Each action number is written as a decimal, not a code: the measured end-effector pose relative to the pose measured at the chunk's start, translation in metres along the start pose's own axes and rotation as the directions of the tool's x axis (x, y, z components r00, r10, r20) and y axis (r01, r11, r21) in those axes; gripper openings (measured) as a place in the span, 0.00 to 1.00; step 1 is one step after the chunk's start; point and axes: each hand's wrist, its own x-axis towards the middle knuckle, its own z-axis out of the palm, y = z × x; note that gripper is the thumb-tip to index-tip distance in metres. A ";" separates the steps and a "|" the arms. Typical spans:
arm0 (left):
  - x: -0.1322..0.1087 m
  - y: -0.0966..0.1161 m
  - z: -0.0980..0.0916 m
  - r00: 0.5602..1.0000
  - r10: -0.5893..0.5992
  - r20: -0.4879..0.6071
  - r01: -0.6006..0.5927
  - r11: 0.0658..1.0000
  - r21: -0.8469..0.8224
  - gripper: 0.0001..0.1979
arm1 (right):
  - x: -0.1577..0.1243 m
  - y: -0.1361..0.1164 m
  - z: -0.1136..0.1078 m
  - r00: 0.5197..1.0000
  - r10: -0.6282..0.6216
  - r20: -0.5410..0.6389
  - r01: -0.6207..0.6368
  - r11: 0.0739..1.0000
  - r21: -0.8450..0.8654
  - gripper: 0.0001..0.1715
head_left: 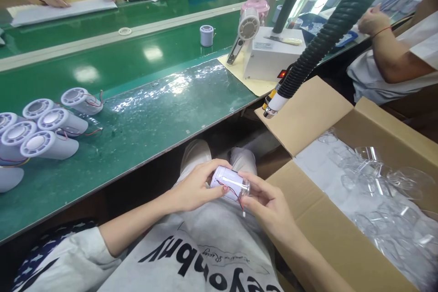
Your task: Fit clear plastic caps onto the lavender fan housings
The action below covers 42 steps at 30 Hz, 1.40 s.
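Over my lap, both hands grip one small lavender fan body [228,183] with thin red wires trailing from it. My left hand [195,188] wraps its fingers round the fan's left end. My right hand [268,205] pinches a clear plastic cover at the fan's right end. Several more lavender fan bodies [48,127] with red wires lie in a cluster on the green bench [153,114] at the left.
An open cardboard box [342,219] of clear plastic parts stands at my right. A black ribbed hose [328,32] hangs over a white machine [270,54]. One person works at the right, another across the far belt. A small lavender spool [206,35] stands on the belt.
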 end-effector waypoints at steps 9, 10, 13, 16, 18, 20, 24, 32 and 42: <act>-0.004 -0.013 -0.018 0.941 0.063 0.334 0.112 0.870 -0.480 0.36 | 0.013 -0.009 0.003 0.988 0.073 0.132 -0.110 0.951 0.290 0.28; -0.004 -0.014 -0.017 0.942 0.070 0.328 0.108 0.863 -0.494 0.36 | 0.013 -0.009 0.003 0.988 0.081 0.131 -0.117 0.950 0.289 0.28; -0.004 -0.018 -0.016 0.945 0.083 0.315 0.094 0.857 -0.506 0.37 | 0.010 -0.005 0.003 0.989 0.099 0.113 -0.128 0.950 0.285 0.31; -0.005 -0.020 -0.016 0.944 0.082 0.319 0.088 0.872 -0.482 0.37 | 0.007 -0.002 0.003 0.989 0.102 0.104 -0.127 0.955 0.268 0.32; -0.005 -0.020 -0.015 0.945 0.070 0.321 0.090 0.883 -0.460 0.37 | 0.007 -0.001 0.002 0.990 0.090 0.109 -0.116 0.956 0.269 0.32; -0.006 -0.020 -0.014 0.943 0.061 0.328 0.103 0.882 -0.460 0.38 | 0.006 -0.001 0.001 0.989 0.092 0.120 -0.123 0.951 0.284 0.32; -0.006 -0.019 -0.012 0.938 0.040 0.345 0.155 0.841 -0.518 0.36 | 0.005 -0.002 -0.001 0.985 0.109 0.135 -0.145 0.944 0.295 0.30; -0.008 -0.005 -0.005 0.966 0.002 0.257 0.095 0.926 -0.364 0.28 | 0.002 0.001 0.001 0.990 0.078 0.114 -0.106 0.958 0.268 0.27; -0.010 -0.003 0.001 0.989 -0.007 0.147 0.028 0.989 -0.146 0.30 | -0.002 0.003 0.001 0.996 0.058 0.075 -0.073 0.973 0.221 0.27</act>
